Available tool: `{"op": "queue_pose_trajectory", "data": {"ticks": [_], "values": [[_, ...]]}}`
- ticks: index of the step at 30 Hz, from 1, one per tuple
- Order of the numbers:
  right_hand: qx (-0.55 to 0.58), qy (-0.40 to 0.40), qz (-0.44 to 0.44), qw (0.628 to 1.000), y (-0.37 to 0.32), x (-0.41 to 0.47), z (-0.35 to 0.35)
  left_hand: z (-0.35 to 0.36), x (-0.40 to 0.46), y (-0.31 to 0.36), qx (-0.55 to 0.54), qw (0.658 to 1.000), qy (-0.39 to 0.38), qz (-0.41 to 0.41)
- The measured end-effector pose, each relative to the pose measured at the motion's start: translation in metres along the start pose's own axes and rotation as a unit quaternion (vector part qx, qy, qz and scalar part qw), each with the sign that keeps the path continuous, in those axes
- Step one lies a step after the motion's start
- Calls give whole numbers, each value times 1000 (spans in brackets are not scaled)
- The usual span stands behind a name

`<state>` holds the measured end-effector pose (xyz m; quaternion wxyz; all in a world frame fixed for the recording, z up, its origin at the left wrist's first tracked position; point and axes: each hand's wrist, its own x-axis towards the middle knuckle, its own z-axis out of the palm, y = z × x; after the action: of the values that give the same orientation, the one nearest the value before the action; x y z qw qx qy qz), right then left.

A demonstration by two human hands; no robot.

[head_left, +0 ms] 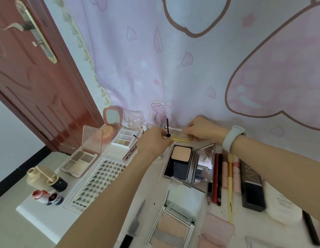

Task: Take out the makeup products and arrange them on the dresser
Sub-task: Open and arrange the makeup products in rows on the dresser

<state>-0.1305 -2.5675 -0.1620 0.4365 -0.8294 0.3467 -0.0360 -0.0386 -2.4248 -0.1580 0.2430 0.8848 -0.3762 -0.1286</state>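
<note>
Both grips pinch: left hand (pixel 153 140) holds a mascara wand (pixel 167 127) upright, right hand (pixel 203 128) its silver tube (pixel 173 129).

Two bare forearms reach into view from the bottom edge, with no sleeves covering them anywhere up to the frame's border. The right wrist wears a smooth, pale grey-white band (pixel 233 138), like a fitness tracker strap, wrapped snugly around it, with a rounded, slightly thicker section on the upper side. The left hand (pixel 153 141) and the right hand (pixel 202 128) show no rings, gloves or other jewellery-like items that can be made out, and the left wrist carries nothing.
</note>
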Motion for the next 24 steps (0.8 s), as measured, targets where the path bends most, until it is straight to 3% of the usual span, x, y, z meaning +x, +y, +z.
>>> {"op": "queue_pose_trajectory", "data": {"ticks": [4,12,24], "values": [[202,-34,70,976,-2,-8,-4,0,2,1,-23,1000,8,-14],[401,-89,144,900,-3,-24,-24,2,1,2,-24,1000,16,-7],[538,-155,71,825,-5,-28,-15,-6,-3,-12,3,999,43,-20]]}}
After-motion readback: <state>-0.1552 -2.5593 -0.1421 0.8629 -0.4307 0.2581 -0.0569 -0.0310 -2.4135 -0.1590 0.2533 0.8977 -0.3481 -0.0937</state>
